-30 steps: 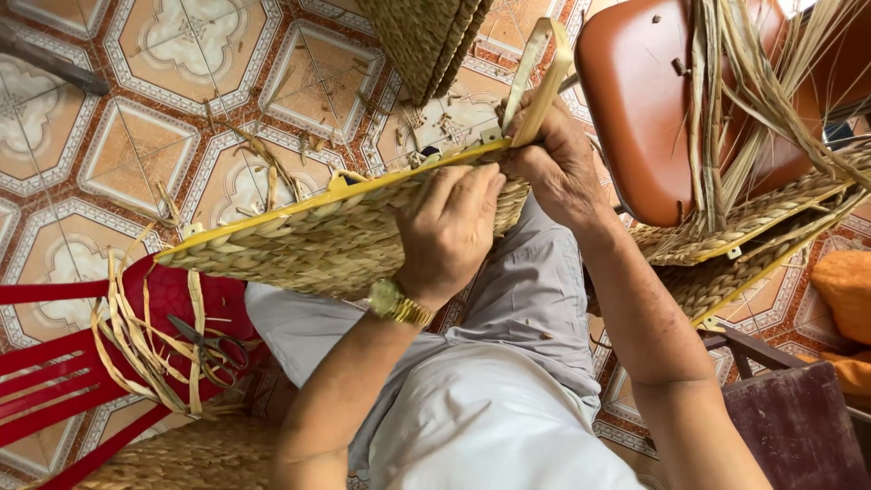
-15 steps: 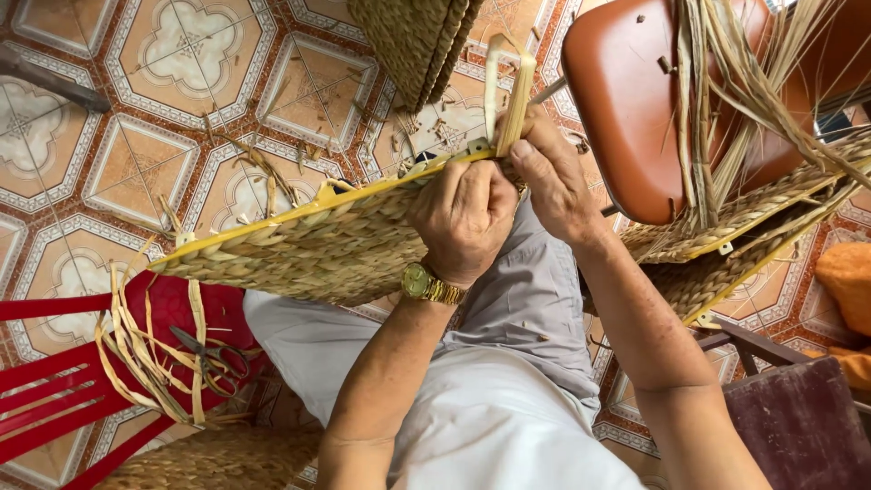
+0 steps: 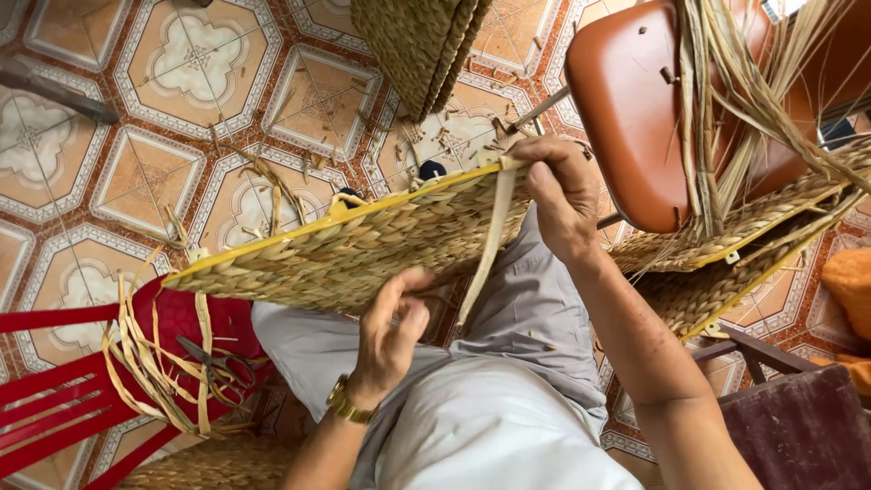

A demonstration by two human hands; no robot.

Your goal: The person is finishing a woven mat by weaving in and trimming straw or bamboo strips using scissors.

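A flat woven straw panel [image 3: 354, 245] with a yellow edge rod lies across my lap. My right hand [image 3: 561, 195] pinches the panel's right corner at the yellow edge, where a pale flat strip [image 3: 490, 245] hangs down. Lower, my left hand [image 3: 392, 331], with a gold watch on the wrist, has its fingers closed around the bottom end of that strip, just under the panel's near edge.
A red plastic chair [image 3: 63, 399] at left carries loose straw strips and scissors [image 3: 216, 361]. An orange-brown chair [image 3: 635, 109] at right holds long straw and more woven panels [image 3: 726, 263]. Another woven piece [image 3: 422, 50] hangs at top. Straw scraps litter the patterned tile floor.
My left hand dropped from the panel's top edge to below it, drawing the strip down. The strip that stood up above the corner now hangs down the panel's face.
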